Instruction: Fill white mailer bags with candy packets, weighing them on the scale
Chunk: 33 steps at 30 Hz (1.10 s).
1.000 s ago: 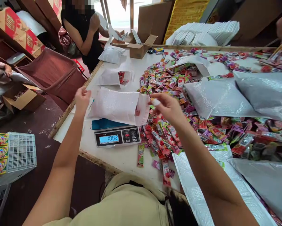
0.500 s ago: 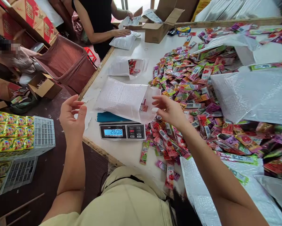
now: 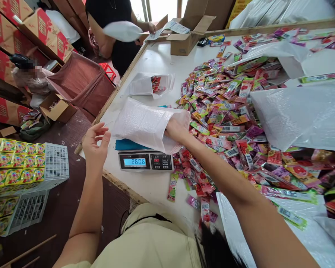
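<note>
A white bubble mailer lies on the blue plate of a digital scale, whose lit display reads 2606, any decimal point unclear. My right hand reaches into the mailer's mouth from the right; its fingers are hidden inside. My left hand hovers left of the scale, fingers apart and holding nothing. To the right spreads a heap of small colourful snack sachets. Behind the scale rests a second bubble mailer with sachets showing in its opening.
More bubble mailers lie over the heap at right. An open cardboard box stands at the back. A co-worker stands at the far left edge with a blurred white package. Plastic crates with yellow packs stand on the floor at left.
My right hand has moved left into the mailer's mouth. My left hand shifted slightly right. The display changed from 2608 to 2606. The co-worker's white package rose off the table.
</note>
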Tool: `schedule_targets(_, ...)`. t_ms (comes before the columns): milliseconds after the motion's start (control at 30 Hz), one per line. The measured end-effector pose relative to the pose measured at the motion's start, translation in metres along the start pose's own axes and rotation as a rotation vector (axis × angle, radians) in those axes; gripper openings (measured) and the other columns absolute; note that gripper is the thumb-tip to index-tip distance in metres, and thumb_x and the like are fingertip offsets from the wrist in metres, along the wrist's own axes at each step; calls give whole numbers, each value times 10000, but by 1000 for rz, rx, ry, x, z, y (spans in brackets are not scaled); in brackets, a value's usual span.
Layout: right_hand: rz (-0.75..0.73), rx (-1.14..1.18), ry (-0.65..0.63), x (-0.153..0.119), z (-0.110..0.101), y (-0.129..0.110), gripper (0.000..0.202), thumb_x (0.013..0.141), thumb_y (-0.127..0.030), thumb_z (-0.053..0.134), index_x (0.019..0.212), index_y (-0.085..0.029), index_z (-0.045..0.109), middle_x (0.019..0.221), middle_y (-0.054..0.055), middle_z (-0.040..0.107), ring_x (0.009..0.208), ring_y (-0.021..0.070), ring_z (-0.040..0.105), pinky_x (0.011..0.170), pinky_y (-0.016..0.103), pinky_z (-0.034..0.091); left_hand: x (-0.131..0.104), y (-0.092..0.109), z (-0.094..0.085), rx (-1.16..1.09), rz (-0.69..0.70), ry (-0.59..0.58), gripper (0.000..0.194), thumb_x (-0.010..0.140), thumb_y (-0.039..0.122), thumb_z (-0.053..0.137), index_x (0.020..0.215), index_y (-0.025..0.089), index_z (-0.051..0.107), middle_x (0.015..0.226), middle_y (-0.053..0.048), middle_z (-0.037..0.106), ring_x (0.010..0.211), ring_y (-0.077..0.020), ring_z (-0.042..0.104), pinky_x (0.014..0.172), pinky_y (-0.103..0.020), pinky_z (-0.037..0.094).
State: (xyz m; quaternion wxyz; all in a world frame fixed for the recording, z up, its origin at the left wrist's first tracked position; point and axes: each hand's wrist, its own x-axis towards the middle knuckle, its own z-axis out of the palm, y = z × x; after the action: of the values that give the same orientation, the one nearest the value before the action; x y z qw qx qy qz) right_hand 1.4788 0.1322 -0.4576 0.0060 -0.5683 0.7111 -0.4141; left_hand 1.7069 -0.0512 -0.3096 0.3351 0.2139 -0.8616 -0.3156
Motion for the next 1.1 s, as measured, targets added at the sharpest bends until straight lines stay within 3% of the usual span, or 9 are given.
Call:
schedule_targets(167, 65, -20, 128, -36, -48, -34, 170, 819, -106, 516, 815, -190, 663, 944, 85, 655, 856, 190, 625, 743, 298, 493, -3, -3, -2, 10, -33, 8, 354, 873, 379, 696, 1197, 242, 648, 1034, -48, 711, 971, -166, 681, 795, -296, 525)
schedule_targets(300, 234, -96, 217, -106, -104, -60, 98, 810, -164, 585, 762, -238, 628, 920, 62, 658, 837, 207, 643, 718, 327, 491, -4, 0, -2, -6, -25, 8, 340, 864, 367, 697, 1177, 242, 655, 1026, -53, 710, 966, -168, 679, 808, -300, 526)
schedule_targets(400, 443, -242, 334, -169, -141, -63, 73, 821, -236, 628, 783, -295, 606, 939, 87, 658, 848, 263, 641, 723, 411, 489, -7, 1, -3, 0, -27, 7, 337, 864, 360, 685, 1180, 248, 647, 1032, -54, 704, 968, -168, 676, 811, -299, 528)
schedule_targets(500, 602, -375, 318, -220, -153, -51, 70, 855, -302, 569, 795, -337, 579, 940, 116, 640, 884, 326, 626, 725, 488, 454, -12, 2, -3, -5, -36, -3, 333, 866, 358, 681, 1178, 247, 647, 1039, -57, 703, 971, -166, 675, 809, -292, 525)
schedule_targets(600, 609, -343, 210, -249, -142, -37, 82, 835, -371, 536, 763, -332, 541, 896, 104, 609, 836, 361, 617, 656, 507, 434, -15, 3, -4, -17, -25, -5, 323, 870, 359, 682, 1169, 240, 654, 1037, -58, 704, 966, -164, 673, 807, -288, 522)
schedule_targets(767, 638, -320, 166, -256, -124, -28, 109, 850, -382, 527, 768, -327, 572, 946, 124, 600, 827, 363, 601, 651, 511, 424, -15, 3, -11, -47, 1, 26, 323, 863, 350, 702, 1162, 231, 669, 1012, -58, 706, 939, -157, 675, 796, -278, 515)
schedule_targets(867, 594, -280, 147, -256, -130, -29, 86, 819, -384, 621, 762, -321, 639, 930, 142, 614, 853, 358, 610, 700, 528, 459, -15, 0, -15, -44, -16, 38, 324, 856, 359, 711, 1149, 225, 682, 1003, -60, 711, 920, -153, 675, 778, -270, 509)
schedule_targets(967, 532, -280, 125, -254, -141, -42, 59, 775, -368, 696, 796, -315, 709, 1075, 152, 631, 1021, 408, 617, 813, 598, 488, -17, -4, -18, -15, -53, 44, 306, 856, 381, 706, 1116, 221, 697, 1006, -61, 718, 898, -152, 677, 757, -267, 509)
schedule_targets(1100, 492, -344, 219, -209, -136, -70, 154, 826, -326, 651, 942, -273, 736, 1228, 183, 607, 1172, 449, 577, 952, 686, 448, -18, -7, -11, 27, -83, 23, 285, 860, 402, 693, 1070, 209, 712, 1018, -66, 727, 899, -160, 686, 746, -266, 516)
